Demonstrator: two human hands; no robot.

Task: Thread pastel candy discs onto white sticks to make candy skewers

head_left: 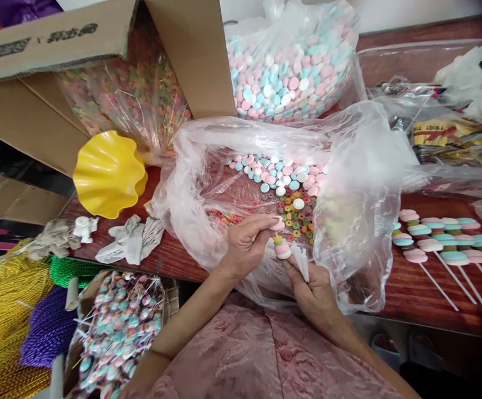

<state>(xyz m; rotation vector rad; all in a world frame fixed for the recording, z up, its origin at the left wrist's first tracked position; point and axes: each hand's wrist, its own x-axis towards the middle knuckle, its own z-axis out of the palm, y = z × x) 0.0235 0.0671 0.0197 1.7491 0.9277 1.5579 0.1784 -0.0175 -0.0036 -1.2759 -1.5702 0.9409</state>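
My left hand [247, 244] pinches a pink candy disc [278, 224] between thumb and fingers. Just below it, a white stick [301, 260] carries a pink disc and small coloured rings [281, 247], and my right hand [313, 285] is closed round that stick. Both hands work at the mouth of a clear plastic bag [361, 183] lying open on the table. Inside the bag lie several pink, blue and white discs [280, 174] and small coloured ring candies [299, 216].
Finished candy sticks [440, 244] lie on the red-brown table [415, 288] at right. A large bag of discs [290, 66] and a cardboard box [78, 50] with ring candy stand behind. A yellow wavy dish [107, 174] sits left. A box of wrapped lollipops [120, 327] and coloured cords [11, 310] are below left.
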